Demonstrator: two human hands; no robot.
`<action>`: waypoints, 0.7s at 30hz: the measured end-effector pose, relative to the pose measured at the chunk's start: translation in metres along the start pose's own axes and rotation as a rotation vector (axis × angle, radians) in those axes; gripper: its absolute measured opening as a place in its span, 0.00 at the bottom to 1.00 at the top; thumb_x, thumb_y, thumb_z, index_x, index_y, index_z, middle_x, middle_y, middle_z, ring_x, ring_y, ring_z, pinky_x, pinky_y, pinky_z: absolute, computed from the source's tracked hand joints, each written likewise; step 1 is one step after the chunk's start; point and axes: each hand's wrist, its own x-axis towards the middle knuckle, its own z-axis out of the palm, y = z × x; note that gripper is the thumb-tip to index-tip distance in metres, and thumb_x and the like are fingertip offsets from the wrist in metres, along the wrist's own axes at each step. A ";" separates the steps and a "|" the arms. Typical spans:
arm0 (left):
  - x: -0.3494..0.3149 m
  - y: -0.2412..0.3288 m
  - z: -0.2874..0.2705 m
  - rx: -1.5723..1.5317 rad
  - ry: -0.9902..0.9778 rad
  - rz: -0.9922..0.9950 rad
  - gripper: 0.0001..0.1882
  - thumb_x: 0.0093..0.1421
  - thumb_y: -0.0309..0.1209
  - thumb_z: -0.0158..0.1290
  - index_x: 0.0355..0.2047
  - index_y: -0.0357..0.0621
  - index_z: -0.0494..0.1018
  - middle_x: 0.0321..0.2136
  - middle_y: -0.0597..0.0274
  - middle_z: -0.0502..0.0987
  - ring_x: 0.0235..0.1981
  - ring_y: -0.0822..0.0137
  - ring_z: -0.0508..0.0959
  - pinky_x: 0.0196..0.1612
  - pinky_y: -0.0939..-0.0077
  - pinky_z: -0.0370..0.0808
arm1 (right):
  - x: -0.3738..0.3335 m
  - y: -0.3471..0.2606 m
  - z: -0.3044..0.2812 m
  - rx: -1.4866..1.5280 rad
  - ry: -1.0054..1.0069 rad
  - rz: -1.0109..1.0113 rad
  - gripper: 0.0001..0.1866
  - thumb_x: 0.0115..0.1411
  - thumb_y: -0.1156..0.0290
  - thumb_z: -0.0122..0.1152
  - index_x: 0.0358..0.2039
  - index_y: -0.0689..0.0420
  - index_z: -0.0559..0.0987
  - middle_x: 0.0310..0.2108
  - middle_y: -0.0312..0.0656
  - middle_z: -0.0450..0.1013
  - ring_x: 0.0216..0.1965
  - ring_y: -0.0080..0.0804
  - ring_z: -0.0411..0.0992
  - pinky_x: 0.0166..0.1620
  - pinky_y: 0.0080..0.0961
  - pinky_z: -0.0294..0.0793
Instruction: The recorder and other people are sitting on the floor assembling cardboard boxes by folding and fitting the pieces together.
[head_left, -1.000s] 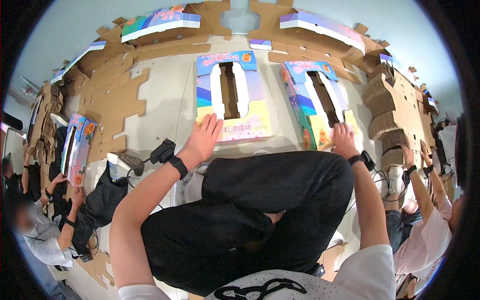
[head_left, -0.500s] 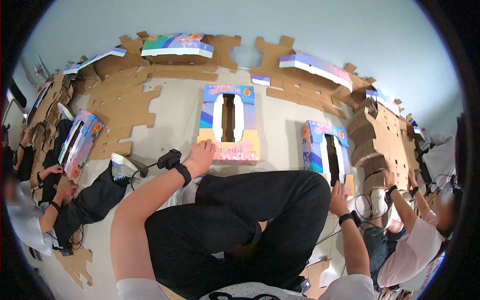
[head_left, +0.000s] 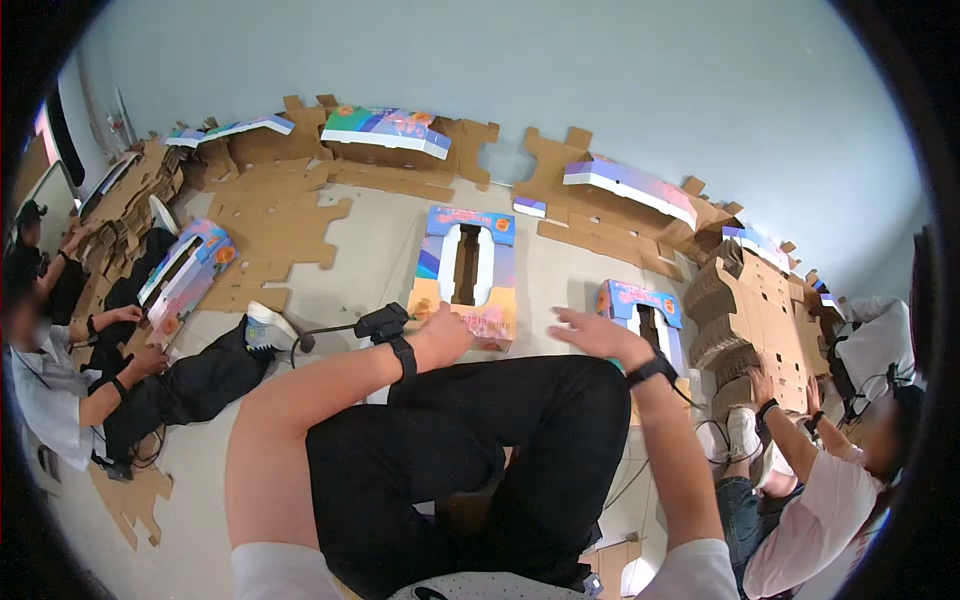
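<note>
A colourful cardboard box (head_left: 498, 275) with a long slot in its top lies on the floor in front of my knees. Over its near left corner is my left hand (head_left: 443, 340), fingers loosely bent and holding nothing; whether it touches the box I cannot tell. My right hand (head_left: 603, 337) is in the air above my right knee, its fingers stretched toward the first box and nothing in them. Beyond that hand lies a second similar box (head_left: 615, 296), partly hidden behind my wrist and knee.
Flat brown cardboard (head_left: 270, 235) covers floor at the far left. Partly folded printed cartons (head_left: 385, 130) line the wall. A co-worker at right touches stacked cardboard sheets (head_left: 765, 310); another at left handles a similar box (head_left: 185, 280). Cables (head_left: 325, 330) run from my wrist device.
My right hand has left the box on the right and swung left toward the middle box. My left hand has slid right along the middle box's near end. The view has tilted up slightly.
</note>
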 end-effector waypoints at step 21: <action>0.037 0.055 -0.052 -0.693 0.538 0.128 0.44 0.48 0.30 0.64 0.65 0.34 0.57 0.65 0.44 0.60 0.66 0.48 0.60 0.67 0.46 0.55 | 0.162 -0.036 0.126 0.163 -0.164 -0.185 0.31 0.64 0.46 0.57 0.58 0.56 0.74 0.53 0.53 0.75 0.49 0.44 0.76 0.53 0.34 0.74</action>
